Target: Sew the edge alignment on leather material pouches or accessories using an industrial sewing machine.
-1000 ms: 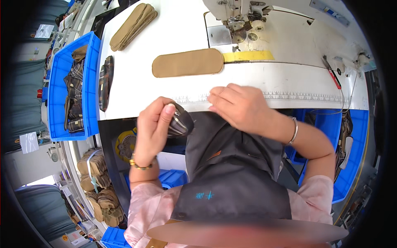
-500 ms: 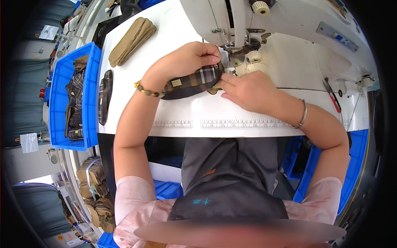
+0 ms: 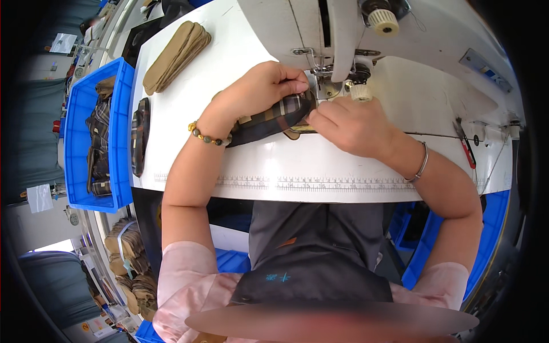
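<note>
My left hand (image 3: pixel 260 91) pinches the right end of a dark plaid padded piece (image 3: pixel 263 126) just below the needle area (image 3: pixel 326 83) of a white sewing machine (image 3: pixel 309 28). My right hand (image 3: pixel 357 128) has its fingers curled at that same end, gripping the piece's edge, its fingertips partly hidden. A khaki piece (image 3: pixel 291 135) shows from beneath the plaid one. The middle of the plaid piece runs under my left wrist.
A stack of khaki oval pieces (image 3: pixel 174 57) lies at the table's (image 3: pixel 320 166) back left. Another plaid piece (image 3: pixel 139 137) rests by the left edge, beside a blue crate (image 3: pixel 74 148) of plaid pieces. Red-handled scissors (image 3: pixel 468 151) lie at the right.
Both hands have moved up from the front edge to the machine, carrying the plaid piece over the khaki piece. Over the last half second they shifted slightly, the right fingers curling more.
</note>
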`<state>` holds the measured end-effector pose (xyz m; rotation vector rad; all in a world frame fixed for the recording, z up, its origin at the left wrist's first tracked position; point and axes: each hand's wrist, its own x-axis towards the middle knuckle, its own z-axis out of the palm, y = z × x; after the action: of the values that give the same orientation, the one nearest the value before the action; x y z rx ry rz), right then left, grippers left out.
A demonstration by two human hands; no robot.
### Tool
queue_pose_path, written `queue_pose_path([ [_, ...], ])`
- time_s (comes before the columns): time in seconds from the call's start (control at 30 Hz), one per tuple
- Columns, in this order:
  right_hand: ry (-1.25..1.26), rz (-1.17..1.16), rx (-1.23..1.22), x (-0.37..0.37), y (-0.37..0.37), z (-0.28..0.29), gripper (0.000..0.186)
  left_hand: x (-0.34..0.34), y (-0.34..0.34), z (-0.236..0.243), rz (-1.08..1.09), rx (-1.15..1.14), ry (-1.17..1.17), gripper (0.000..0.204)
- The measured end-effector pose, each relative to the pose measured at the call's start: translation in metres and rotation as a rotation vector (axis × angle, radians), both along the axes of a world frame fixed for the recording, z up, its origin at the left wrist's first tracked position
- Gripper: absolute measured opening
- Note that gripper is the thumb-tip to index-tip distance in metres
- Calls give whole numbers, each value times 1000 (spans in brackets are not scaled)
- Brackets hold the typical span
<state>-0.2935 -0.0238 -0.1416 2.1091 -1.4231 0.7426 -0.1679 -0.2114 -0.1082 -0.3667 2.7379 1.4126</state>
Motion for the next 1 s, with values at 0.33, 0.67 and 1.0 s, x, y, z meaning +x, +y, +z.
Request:
queue_pose_path([
  [0.33, 56, -9, -69, 5, -4, -5, 12, -1, 11, -4, 34, -316, 95, 15],
  [0.67, 132, -93, 247, 12, 10, -2, 23, 0, 22, 6, 127, -481, 72, 12],
  [1.0, 101, -89, 170, 17, 13, 5, 17, -2, 23, 13, 133, -454, 34, 11],
])
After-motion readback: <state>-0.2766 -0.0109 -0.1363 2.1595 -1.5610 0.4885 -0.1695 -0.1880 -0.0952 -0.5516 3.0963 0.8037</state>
